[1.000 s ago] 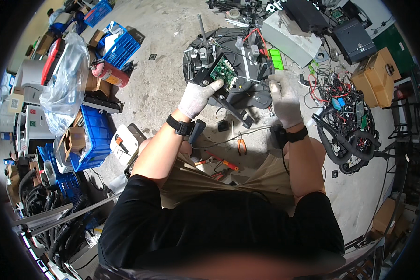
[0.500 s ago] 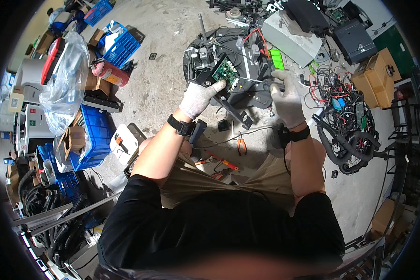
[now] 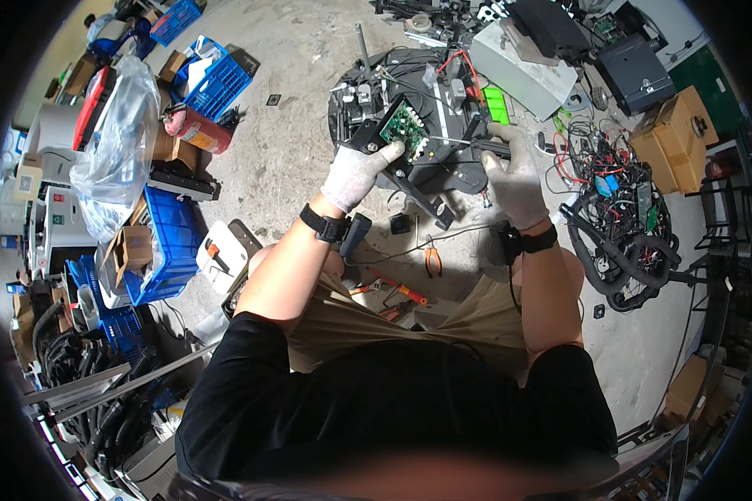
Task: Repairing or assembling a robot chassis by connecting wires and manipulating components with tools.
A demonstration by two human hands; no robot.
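My left hand (image 3: pixel 355 174), in a pale work glove, is closed on a black housing that carries a green circuit board (image 3: pixel 404 129). Its thumb presses near the board's lower edge. On the other side, my gloved right hand (image 3: pixel 516 179) grips a screwdriver (image 3: pixel 449 140) by its dark handle. The thin metal shaft points left toward the board; whether the tip touches it I cannot tell. Beneath both hands lies a round black machine base (image 3: pixel 459 171) with cables and metal parts on it. Orange-handled pliers (image 3: pixel 433 259) rest on the floor nearer to me.
More red-handled tools (image 3: pixel 405 292) lie between my legs. To the right is a heap of tangled wires (image 3: pixel 618 192), with a cardboard box (image 3: pixel 673 138) behind it. Blue crates (image 3: pixel 171 250) and a red fire extinguisher (image 3: pixel 199 132) stand on the left. A grey metal case (image 3: pixel 522 71) sits beyond the base.
The screwdriver's shaft has tilted slightly, its handle end a little higher, as my right fingers shifted. My left hand and the circuit board have hardly moved.
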